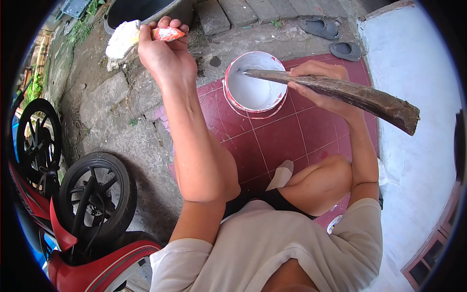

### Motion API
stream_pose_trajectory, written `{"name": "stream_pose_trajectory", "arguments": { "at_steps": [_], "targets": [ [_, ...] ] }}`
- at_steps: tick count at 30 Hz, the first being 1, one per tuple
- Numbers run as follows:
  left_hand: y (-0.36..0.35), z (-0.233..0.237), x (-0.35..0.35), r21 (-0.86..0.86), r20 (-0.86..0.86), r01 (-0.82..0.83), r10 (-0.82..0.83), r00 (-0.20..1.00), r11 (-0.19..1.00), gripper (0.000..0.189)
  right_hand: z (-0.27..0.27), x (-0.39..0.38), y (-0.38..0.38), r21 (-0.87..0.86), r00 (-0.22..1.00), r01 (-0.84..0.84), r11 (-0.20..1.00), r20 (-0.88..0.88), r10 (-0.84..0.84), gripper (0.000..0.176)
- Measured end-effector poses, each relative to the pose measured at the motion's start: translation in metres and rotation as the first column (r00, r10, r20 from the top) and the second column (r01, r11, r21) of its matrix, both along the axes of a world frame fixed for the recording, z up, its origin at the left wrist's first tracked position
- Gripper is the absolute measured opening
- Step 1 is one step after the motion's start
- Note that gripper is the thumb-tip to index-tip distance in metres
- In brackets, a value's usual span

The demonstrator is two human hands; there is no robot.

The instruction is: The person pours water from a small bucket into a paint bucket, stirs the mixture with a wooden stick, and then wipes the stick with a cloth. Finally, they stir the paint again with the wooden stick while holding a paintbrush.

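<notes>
Raised at the upper left, my left hand [168, 56] is closed around a paintbrush [169, 34] with an orange handle spattered in white. The brush's head, thick with white, points left. My right hand [323, 80] grips a long, rough wooden stick [365, 97] whose narrow end reaches over the rim into a bucket [233, 102] streaked with red. White paint [253, 92] lies inside the bucket, which stands between my hands.
Dark red floor tiles [277, 138] lie under the bucket, with a white wall [413, 63] on the right. Grey clogs [345, 49] sit near the tile edge. A red motorcycle [97, 265] stands at the lower left; a dark tub [187, 19] is at the top.
</notes>
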State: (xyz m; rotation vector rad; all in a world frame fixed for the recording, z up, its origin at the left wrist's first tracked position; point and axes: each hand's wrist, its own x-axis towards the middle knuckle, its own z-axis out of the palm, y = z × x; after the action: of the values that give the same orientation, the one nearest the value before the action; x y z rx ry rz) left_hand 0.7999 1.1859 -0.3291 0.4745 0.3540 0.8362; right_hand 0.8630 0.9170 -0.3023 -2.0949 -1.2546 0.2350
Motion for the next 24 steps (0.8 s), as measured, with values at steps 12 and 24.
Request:
{"name": "stream_pose_trajectory", "arguments": {
  "at_steps": [12, 24],
  "targets": [
    [-0.001, -0.001, 0.001, 0.015, 0.004, 0.014, -0.014, 1.0, 1.0, 0.02, 0.02, -0.008, -0.013, -0.125, 0.976, -0.054, 0.991, -0.214, 0.026, 0.016],
    [-0.001, -0.002, 0.001, 0.016, -0.013, 0.02, -0.02, 1.0, 1.0, 0.02, 0.009, 0.007, -0.012, -0.01, 0.994, 0.106, 0.994, 0.002, -0.106, 0.014]
  ]
}}
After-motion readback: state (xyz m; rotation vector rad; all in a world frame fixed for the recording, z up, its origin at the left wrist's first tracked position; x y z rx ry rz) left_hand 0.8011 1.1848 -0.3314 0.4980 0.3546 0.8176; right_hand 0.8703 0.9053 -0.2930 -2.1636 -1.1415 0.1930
